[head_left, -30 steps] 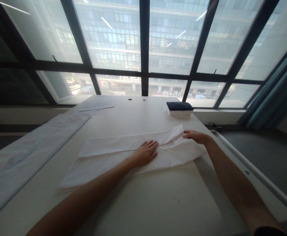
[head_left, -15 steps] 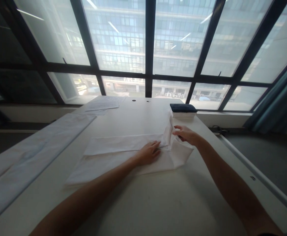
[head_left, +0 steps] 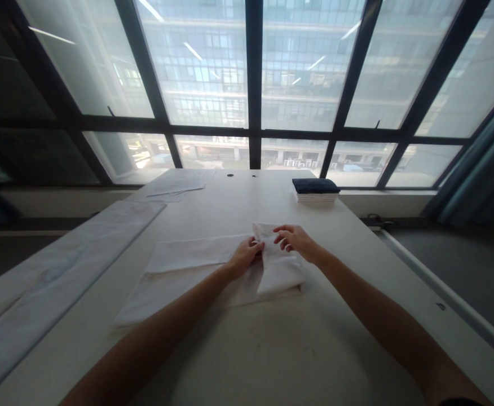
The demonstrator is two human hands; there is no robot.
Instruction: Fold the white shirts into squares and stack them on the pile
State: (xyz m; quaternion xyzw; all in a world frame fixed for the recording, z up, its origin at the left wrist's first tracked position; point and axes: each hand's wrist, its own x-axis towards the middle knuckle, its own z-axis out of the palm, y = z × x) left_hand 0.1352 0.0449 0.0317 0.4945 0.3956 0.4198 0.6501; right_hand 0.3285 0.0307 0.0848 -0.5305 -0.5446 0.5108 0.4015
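Note:
A white cloth lies folded lengthwise on the pale table, its right end turned back over itself toward the middle. My left hand has its fingers curled on the edge of that folded flap. My right hand pinches the same flap from the right, fingers bent. Both hands meet at the cloth's right part, almost touching.
A stack of folded cloths with a dark blue one on top sits at the table's far right. Paper sheets lie at the far left. A long white cloth covers a lower surface on the left. Big windows stand behind.
My right hand carried the cloth's right end up and over to the left, laying it onto the middle. My left hand went from lying flat to gripping the flap's edge.

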